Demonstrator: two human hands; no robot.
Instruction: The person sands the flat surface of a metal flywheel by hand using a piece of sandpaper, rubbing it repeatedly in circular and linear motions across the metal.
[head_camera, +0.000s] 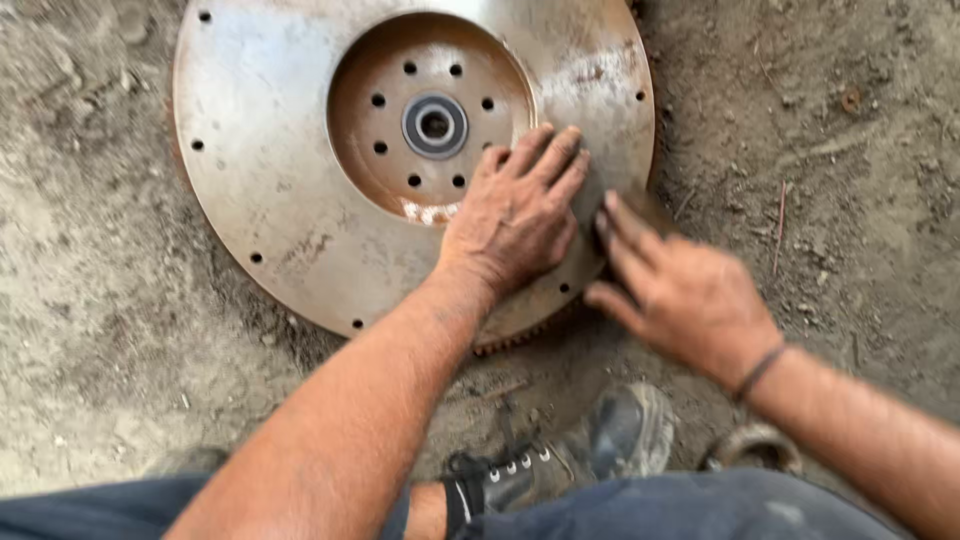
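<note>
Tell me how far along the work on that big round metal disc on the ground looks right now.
Done: the flywheel-like disc lies flat on the dirt, face up. In hand: the left hand presses flat on its face while the right hand, blurred, works at its near right edge; what it holds, if anything, I cannot tell. Left: rusty patches remain around the recessed centre.

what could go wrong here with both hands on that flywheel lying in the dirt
The right hand works at the flywheel rim beside the ring gear teeth, which could cut or pinch fingers. The left hand presses flat on its dusty face and might slip. The shoe sits close, so a lifted, dropped wheel could strike it.
</note>
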